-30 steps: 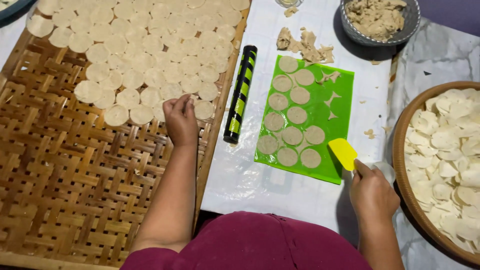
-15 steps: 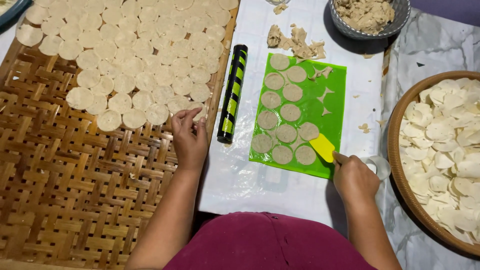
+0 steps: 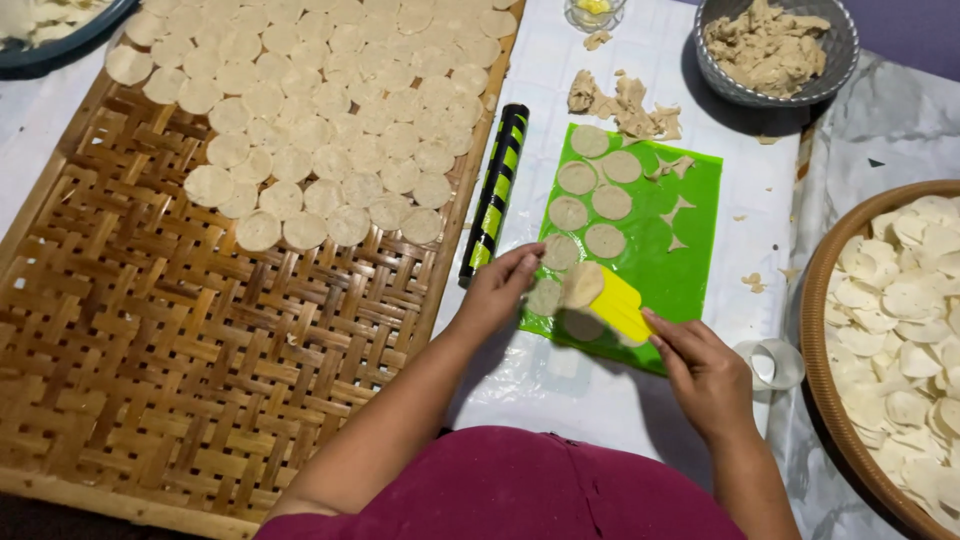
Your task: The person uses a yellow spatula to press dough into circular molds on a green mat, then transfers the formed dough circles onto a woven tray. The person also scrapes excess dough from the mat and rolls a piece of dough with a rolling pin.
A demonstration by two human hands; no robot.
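Note:
A green mat [image 3: 690,260] lies on white paper and carries several round dough discs [image 3: 610,201]. My right hand [image 3: 705,370] grips a yellow scraper [image 3: 618,305] at the mat's near left corner, with one lifted disc [image 3: 581,283] resting on its blade. Fingertips of my left hand [image 3: 497,290] touch the mat's left edge beside a disc [image 3: 546,297], just below a black and green rolling pin [image 3: 494,193].
A woven bamboo tray [image 3: 150,340] on the left holds many cut discs [image 3: 330,110] in its far half. A round basket [image 3: 815,330] of discs sits at right. Dough scraps [image 3: 625,100], a grey bowl [image 3: 835,60] of dough and a clear ring cutter [image 3: 768,363] lie nearby.
My left hand came off the bamboo tray and crossed to the mat's left edge. The scraper slid left under the nearest discs and lifted one.

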